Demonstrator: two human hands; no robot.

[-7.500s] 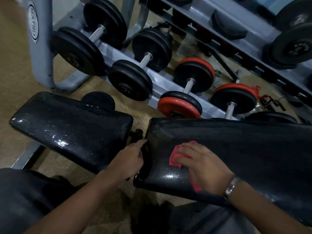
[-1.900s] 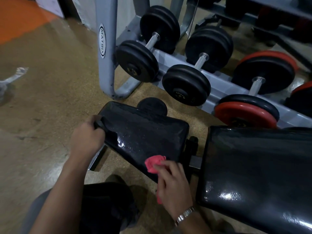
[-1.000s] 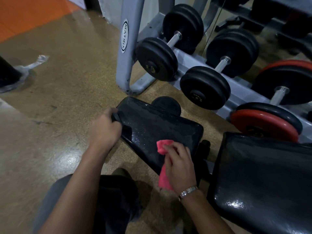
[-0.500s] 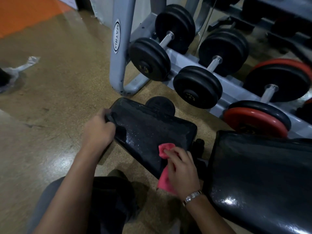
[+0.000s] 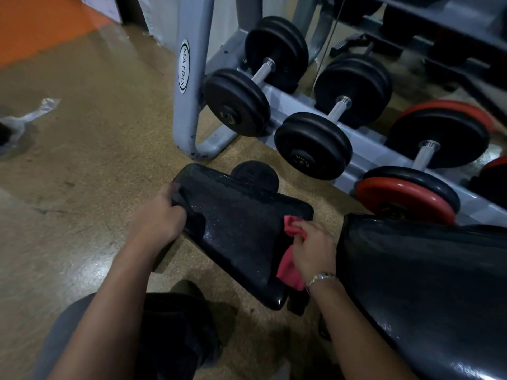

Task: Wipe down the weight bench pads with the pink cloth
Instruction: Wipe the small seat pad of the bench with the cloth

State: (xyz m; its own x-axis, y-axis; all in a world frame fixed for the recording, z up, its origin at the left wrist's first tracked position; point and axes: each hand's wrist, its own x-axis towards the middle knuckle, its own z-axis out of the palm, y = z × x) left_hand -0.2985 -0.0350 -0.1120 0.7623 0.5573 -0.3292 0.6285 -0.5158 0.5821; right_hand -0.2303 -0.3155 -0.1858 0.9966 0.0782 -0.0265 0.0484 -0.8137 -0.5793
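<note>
The right hand (image 5: 312,249) pinches the pink cloth (image 5: 290,266), soft and crumpled, against the right end of the seat pad (image 5: 238,226), its tail hanging below the hand. The left hand (image 5: 162,218) grips the pad's narrow left end. The pad is glossy black vinyl, tapered, speckled with droplets. The larger back pad (image 5: 428,283) gleams beside it; round black dumbbells (image 5: 312,145) sit on a grey steel rack (image 5: 192,78).

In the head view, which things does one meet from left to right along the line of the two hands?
left hand → small bench pad → pink cloth → right hand → large bench pad
</note>
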